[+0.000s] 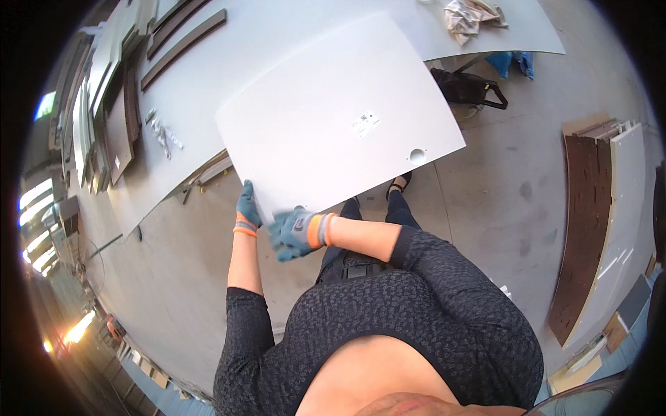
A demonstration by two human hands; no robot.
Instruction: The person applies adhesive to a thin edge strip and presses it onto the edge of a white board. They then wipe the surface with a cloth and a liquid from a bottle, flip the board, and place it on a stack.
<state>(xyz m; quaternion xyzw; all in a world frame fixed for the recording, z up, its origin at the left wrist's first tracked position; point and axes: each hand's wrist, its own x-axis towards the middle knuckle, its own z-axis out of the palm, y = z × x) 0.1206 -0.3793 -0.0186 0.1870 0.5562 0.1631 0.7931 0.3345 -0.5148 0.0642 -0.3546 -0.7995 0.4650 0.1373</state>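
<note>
A large white panel (pixel 326 104) lies over the near edge of the worktable, its near part sticking out toward me. It bears a small printed label (pixel 365 124) and a round hole (pixel 417 156) near its right corner. My left hand (pixel 248 206), in a teal and orange work glove, closes on the panel's left edge close to the near corner. My right hand (pixel 295 234), gloved alike, reaches across to that same corner. Its fingers point left and are slightly blurred; whether they grip anything is unclear. A second hole (pixel 300 208) shows partly beside the right hand.
The pale worktable (pixel 187 132) carries dark strips (pixel 184 48), small clear bags (pixel 165 135) and a crumpled wrapping (pixel 474 19). Stacked boards (pixel 104 104) stand at the left. A black bag (pixel 468 89) is beneath the table; brown and white panels (pixel 586 222) lean at the right.
</note>
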